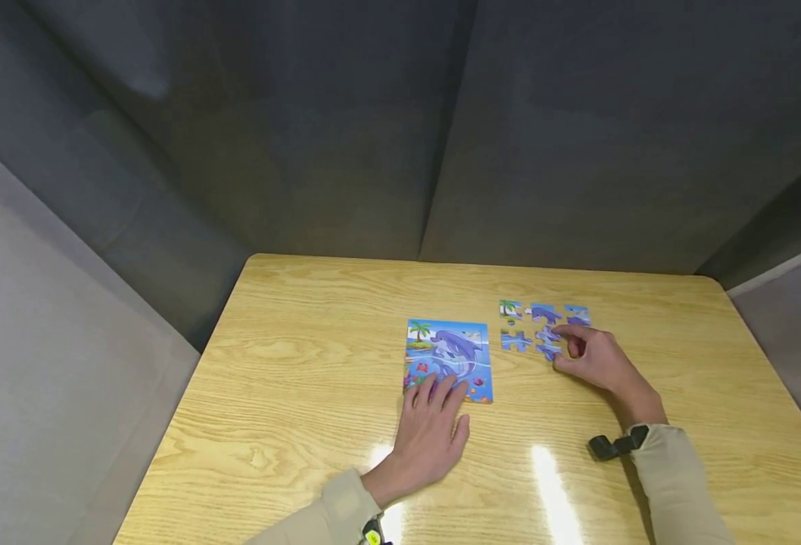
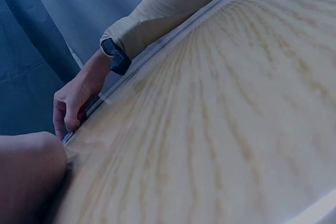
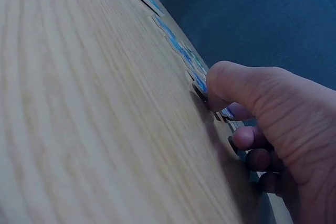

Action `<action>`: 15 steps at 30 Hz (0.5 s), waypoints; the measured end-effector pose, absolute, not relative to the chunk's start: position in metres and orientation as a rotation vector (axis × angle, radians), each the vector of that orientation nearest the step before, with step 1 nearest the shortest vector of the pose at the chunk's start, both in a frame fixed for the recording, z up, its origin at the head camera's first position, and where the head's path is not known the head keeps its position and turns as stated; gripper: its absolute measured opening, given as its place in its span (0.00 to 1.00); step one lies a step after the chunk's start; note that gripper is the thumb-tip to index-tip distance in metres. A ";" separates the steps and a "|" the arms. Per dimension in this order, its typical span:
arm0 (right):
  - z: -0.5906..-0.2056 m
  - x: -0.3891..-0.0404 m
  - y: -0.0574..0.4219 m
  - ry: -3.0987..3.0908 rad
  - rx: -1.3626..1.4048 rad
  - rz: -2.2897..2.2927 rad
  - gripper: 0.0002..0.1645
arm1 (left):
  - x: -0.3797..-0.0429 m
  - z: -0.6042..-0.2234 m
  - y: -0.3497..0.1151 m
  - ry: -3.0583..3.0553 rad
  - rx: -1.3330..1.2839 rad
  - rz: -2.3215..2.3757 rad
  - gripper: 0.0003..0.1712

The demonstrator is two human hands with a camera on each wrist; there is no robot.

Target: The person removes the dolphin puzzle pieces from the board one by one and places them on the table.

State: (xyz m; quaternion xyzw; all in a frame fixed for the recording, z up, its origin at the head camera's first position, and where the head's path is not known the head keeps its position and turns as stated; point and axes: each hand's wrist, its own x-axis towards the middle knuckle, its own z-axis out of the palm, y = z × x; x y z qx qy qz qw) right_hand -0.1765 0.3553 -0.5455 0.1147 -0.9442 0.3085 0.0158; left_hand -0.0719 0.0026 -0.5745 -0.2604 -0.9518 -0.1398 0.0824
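A square dolphin picture (image 1: pixel 453 352) with a palm tree and sea creatures lies flat near the table's middle. The fingertips of my left hand (image 1: pixel 433 435) rest on its lower edge, fingers extended. To the right, my right hand (image 1: pixel 598 362) pinches a blue and purple puzzle piece (image 1: pixel 548 344) between thumb and index finger, low at the tabletop. Loose pieces lie around it: a palm-tree piece (image 1: pixel 509 308), a dolphin-head piece (image 1: pixel 546 313), a corner piece (image 1: pixel 578 312) and a blue piece (image 1: pixel 515 341). In the right wrist view, the thumb (image 3: pixel 233 85) hides most of the pinched piece.
The wood-grain table (image 1: pixel 291 363) spreads out on all sides of the puzzle. Dark grey fabric panels (image 1: pixel 332 151) stand behind its far edge, with lighter panels at left and right. Bright light reflections (image 1: pixel 553 492) show near the front.
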 end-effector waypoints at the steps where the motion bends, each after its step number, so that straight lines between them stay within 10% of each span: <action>1: -0.545 -0.177 0.355 -2.938 0.360 0.956 0.27 | -0.072 -0.574 0.002 -2.842 -0.777 -0.421 0.30; 15: -0.539 -0.174 0.344 -2.882 0.387 0.953 0.24 | -0.072 -0.573 0.001 -2.835 -0.771 -0.437 0.30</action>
